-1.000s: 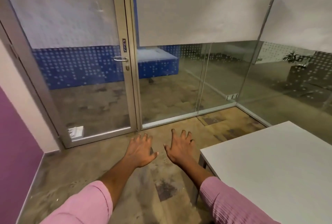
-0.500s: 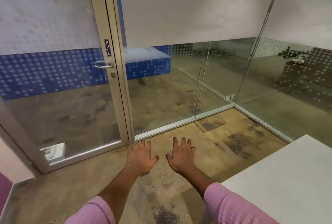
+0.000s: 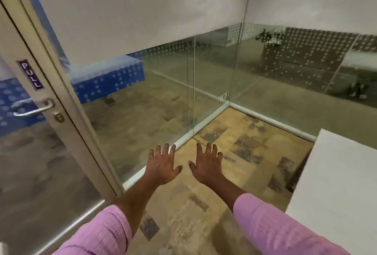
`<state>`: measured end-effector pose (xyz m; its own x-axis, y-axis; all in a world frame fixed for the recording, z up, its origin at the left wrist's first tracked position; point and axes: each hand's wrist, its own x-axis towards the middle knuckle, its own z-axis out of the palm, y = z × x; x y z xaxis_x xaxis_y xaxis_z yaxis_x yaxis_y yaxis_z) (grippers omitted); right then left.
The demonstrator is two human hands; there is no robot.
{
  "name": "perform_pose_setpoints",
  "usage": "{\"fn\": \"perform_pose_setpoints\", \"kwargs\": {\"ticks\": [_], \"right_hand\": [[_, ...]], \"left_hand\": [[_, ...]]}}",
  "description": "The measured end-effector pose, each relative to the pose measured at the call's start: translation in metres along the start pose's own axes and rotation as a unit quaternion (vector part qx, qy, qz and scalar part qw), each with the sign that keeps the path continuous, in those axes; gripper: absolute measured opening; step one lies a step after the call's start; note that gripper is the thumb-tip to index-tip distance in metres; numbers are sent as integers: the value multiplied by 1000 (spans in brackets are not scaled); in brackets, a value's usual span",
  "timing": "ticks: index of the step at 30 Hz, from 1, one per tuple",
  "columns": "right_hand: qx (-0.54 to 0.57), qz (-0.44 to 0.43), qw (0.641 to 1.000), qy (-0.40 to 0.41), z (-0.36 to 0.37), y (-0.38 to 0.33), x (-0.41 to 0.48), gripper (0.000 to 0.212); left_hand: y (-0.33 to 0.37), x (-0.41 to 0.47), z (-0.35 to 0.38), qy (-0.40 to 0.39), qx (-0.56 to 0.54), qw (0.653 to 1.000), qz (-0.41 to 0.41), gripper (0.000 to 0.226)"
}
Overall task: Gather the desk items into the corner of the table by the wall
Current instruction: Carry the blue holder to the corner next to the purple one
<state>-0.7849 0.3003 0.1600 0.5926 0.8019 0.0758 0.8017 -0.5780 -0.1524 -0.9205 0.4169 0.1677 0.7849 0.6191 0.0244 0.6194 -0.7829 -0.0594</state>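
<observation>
My left hand (image 3: pixel 163 164) and my right hand (image 3: pixel 207 164) are stretched out side by side over the floor, palms down, fingers spread, holding nothing. Both arms wear pink sleeves. A corner of a white table (image 3: pixel 338 183) shows at the right edge, its visible top bare. No desk items are in view. The hands are well left of the table and do not touch it.
A glass door (image 3: pixel 40 152) with a metal handle (image 3: pixel 33 107) and a PULL sign (image 3: pixel 30 75) stands at the left. Glass walls (image 3: pixel 204 71) with a frosted band meet in a corner ahead. Patterned brown carpet (image 3: pixel 234 152) covers the floor.
The view has swung left and tilted; the door now fills the left side and less of the table shows. Both hands stay spread and empty, side by side.
</observation>
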Motion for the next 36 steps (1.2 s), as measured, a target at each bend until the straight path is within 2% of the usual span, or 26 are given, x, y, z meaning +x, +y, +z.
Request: {"fn": "perform_pose_setpoints", "kwargs": {"ticks": [5,12,19,26,36], "right_hand": [[-2,71,997,8,3,35,72,77],[7,164,986,22,8,117,192,79],[-7,236,971,37,-11,229,307,76],[-27,307,951,35,-29,333,385,76],[-34,428,900,80,-49,510,509,76]], "left_hand": [[11,106,5,11,10,997,74,86],[63,279,12,31,22,984,177,86],[152,441,1,32,-4,969,244,85],[240,582,-5,28,-15,950,312,88],[404,791,-9,39,-35,905,421,89]]}}
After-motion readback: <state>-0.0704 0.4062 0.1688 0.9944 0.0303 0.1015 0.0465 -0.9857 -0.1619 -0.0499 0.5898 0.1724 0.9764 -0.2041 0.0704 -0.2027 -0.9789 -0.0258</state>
